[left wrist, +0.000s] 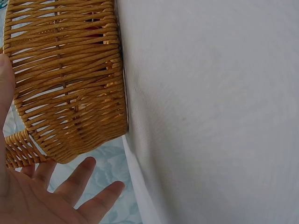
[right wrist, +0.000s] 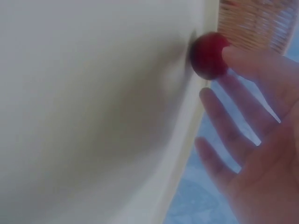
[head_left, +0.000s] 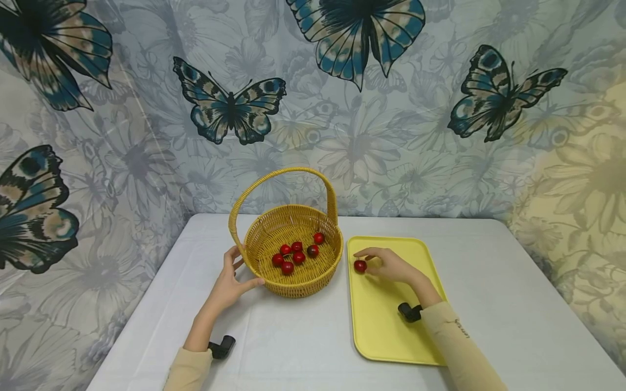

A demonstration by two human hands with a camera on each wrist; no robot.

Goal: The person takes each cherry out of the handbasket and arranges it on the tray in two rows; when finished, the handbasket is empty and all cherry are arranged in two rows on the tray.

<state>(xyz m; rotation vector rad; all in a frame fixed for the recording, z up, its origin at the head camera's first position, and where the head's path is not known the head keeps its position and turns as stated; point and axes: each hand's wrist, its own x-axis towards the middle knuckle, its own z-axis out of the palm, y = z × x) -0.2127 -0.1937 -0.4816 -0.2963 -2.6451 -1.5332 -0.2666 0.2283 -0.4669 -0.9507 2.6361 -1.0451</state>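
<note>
My left hand [head_left: 230, 288] touches the left side of a yellow wicker basket [head_left: 308, 287], thumb on its front rim and fingers by the foot of the handle. In the left wrist view its fingers [left wrist: 74, 182] are spread and mostly straight beside the woven wall. Several red cherries [head_left: 299, 257] lie inside the basket. My right hand [head_left: 391, 266] is over the left part of a yellow tray [head_left: 391, 336]. It pinches a dark red cherry [right wrist: 209, 56], thumb against it; the index finger's contact is partly hidden in the right wrist view.
Basket and tray stand side by side on a table with a white cloth [head_left: 293, 342]. The basket's tall handle [head_left: 293, 169] arches above it. Behind the table hangs a butterfly-patterned fabric [head_left: 371, 146]. A black wrist device [head_left: 409, 312] sits at the right cuff.
</note>
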